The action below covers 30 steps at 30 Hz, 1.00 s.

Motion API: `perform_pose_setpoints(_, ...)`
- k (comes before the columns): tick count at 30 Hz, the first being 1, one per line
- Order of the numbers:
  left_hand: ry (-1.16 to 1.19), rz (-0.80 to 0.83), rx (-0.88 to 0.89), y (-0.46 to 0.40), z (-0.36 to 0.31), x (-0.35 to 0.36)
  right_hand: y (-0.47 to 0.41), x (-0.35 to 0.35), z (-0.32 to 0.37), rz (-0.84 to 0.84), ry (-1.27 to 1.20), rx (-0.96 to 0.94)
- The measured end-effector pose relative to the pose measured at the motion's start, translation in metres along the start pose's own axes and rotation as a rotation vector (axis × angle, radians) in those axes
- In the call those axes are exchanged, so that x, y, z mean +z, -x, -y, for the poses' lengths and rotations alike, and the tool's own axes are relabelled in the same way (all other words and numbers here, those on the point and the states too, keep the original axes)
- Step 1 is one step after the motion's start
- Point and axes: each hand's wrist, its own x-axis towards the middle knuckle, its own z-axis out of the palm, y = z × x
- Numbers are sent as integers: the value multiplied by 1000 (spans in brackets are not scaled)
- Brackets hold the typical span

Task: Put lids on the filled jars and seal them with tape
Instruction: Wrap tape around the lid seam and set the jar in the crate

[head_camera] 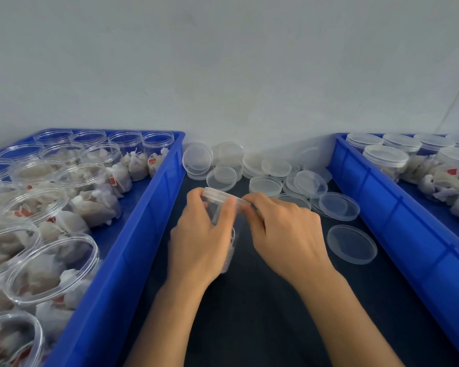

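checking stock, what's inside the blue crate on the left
The left blue crate holds clear open jars filled with white tea bags. Its floor under the jars is mostly covered.

Two bare arms come up from the bottom of the picture. The left hand (pixel 200 234) and the right hand (pixel 286 229) wear no gloves. No rings, watch or bands show. No sleeves show on the arms. The fingernails that show are short and plain.
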Motion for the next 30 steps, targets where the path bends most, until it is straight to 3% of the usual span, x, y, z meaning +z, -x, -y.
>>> perform_pose_setpoints(3,13,12,37,-2,4,0,0,-2,0,64,-66,43)
perform_pose_setpoints(8,181,-8,-26,-6,13,-3,-4,-4,-7,356,-396,154)
perform_pose_setpoints(22,336,72,-34,-9,15,-9,-5,-2,-18,224,-296,137)
perform_pose_setpoints(30,450,96,-69,-8,15,-5,-5,1,-20,250,-317,159)
